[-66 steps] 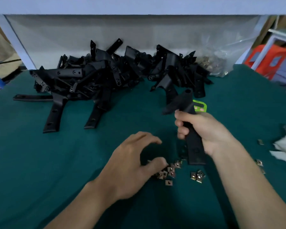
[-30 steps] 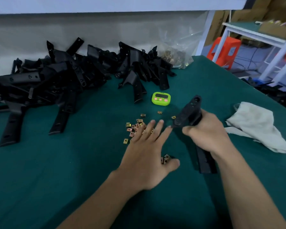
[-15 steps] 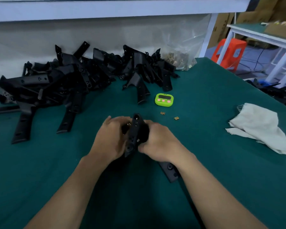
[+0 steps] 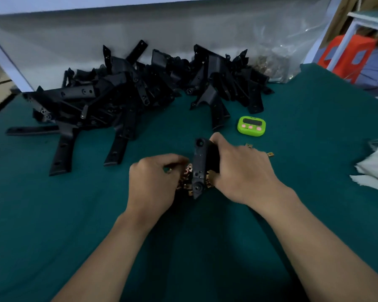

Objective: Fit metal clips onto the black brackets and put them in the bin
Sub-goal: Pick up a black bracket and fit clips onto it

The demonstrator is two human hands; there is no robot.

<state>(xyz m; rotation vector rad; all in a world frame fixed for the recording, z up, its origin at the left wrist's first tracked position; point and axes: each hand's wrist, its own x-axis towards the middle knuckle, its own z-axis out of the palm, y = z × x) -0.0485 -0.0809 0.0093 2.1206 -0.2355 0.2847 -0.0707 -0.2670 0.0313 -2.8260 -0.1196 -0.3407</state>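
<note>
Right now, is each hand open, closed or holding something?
Left hand: curled over the small brassy metal clips; grip cannot be told.
Right hand: grips the black plastic bracket.

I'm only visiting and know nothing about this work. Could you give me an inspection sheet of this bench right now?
Surface: dark green cloth-covered table, in use.
Job's things: heap of black plastic brackets at the back; one black bracket held in hand; small brass-coloured metal clips clustered at its lower end; two loose clips to its right; no bin seen.
Clutter: lime-green digital timer; crumpled white rag at the right edge; clear plastic bag behind the heap.
Grippers: none, bare hands; right hand grips the bracket; left hand curled among the clips, contents hidden.
Cables: nothing seen.
Surroundings: orange plastic stool and white table frame beyond the bench.
</note>
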